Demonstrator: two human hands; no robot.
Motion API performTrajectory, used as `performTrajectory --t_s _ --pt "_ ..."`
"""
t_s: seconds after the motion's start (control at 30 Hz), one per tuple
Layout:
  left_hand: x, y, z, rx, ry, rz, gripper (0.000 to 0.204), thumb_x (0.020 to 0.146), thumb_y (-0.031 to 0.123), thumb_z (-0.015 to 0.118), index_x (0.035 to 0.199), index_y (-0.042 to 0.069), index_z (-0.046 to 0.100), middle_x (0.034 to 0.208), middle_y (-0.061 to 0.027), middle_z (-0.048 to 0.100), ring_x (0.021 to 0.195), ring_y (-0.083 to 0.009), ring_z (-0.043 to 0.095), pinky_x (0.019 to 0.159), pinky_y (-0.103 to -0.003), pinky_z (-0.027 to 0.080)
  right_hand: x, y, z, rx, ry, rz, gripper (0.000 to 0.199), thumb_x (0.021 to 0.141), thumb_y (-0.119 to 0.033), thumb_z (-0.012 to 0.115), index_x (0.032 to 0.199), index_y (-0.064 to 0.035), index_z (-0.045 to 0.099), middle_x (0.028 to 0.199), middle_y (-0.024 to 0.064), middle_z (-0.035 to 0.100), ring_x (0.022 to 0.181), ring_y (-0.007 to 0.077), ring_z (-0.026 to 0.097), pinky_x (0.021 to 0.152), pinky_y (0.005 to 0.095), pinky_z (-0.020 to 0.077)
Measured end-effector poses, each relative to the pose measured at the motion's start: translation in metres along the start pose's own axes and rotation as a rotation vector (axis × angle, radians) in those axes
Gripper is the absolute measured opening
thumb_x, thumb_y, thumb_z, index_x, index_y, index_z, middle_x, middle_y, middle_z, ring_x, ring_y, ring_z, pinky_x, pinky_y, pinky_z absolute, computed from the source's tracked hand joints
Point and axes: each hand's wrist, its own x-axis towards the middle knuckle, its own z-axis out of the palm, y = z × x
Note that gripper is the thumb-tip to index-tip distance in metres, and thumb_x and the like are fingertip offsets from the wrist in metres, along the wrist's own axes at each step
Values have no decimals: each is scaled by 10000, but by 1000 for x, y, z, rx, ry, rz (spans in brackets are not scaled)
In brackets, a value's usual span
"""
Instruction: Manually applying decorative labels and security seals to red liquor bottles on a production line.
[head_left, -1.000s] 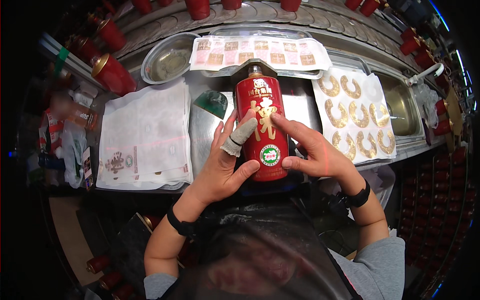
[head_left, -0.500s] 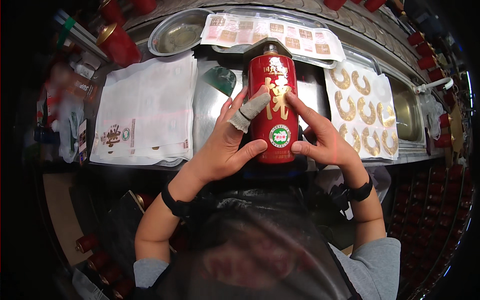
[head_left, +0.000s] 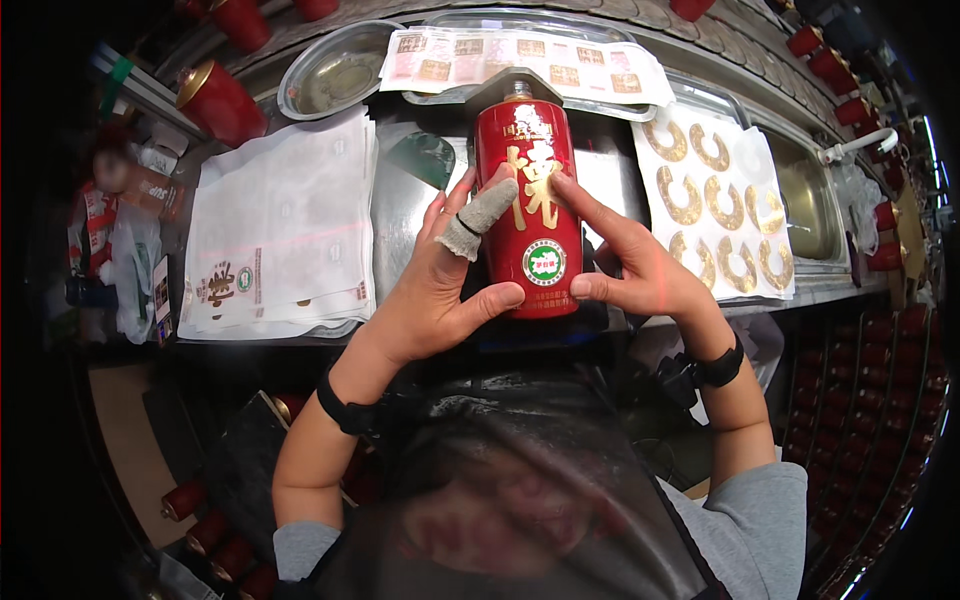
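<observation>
A red bottle (head_left: 527,205) with gold characters and a round green-and-white sticker lies lengthwise in both my hands over a metal worktop (head_left: 395,215). My left hand (head_left: 430,290) cradles its left side, thumb under the base; the index finger wears a grey fabric cot and rests on the bottle's front. My right hand (head_left: 635,270) grips the right side, its index finger pressing on the gold characters.
A stack of white printed sheets (head_left: 280,230) lies left. A sheet of gold curved stickers (head_left: 715,205) lies right, a strip of small labels (head_left: 520,65) beyond the bottle. A metal dish (head_left: 335,80), more red bottles (head_left: 220,100) and a sink (head_left: 810,200) surround them.
The bottle stays held in both hands. The view has shifted, and my right index finger has slid further onto the gold characters.
</observation>
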Motion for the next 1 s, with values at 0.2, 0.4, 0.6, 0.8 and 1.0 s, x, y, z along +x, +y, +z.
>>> performTrajectory --t_s 0.2,0.4,0.6,0.8,1.0 --pt "1 2 -3 43 -19 -3 845 877 436 727 1571 188 315 1633 -83 314 1526 -396 184 1210 -579 80 0 0 0 18 -12 3 985 820 -459 778 1614 -207 254 1380 153 571 1002 213 580 691 285 444" --pt "1 1 -5 53 -27 0 833 886 431 724 1569 192 311 1635 -82 315 1530 -408 163 1210 -585 71 3 5 3 14 -2 -46 1014 804 -489 785 1605 -151 264 1542 209 431 1391 344 454 1094 402 393" --pt "-1 -2 -2 5 -3 14 823 893 418 721 1565 165 320 1634 -104 311 1523 -414 178 1221 -543 95 2 7 4 27 15 -78 992 816 -478 778 1601 -141 275 1549 218 419 1415 350 436 1134 416 365" --pt "-5 -4 4 -89 61 17 809 902 412 712 1562 146 328 1639 -128 293 1513 -423 201 1219 -512 136 1 9 3 33 6 7 1114 788 -488 797 1623 -102 169 1576 242 371 735 78 564 615 248 462" --pt "-5 -5 5 -39 35 28 808 901 406 712 1563 152 326 1644 -125 283 1510 -425 211 1217 -515 139 -1 14 1 49 18 -14 1024 794 -469 799 1608 -153 265 1485 153 508 969 146 551 621 249 397"
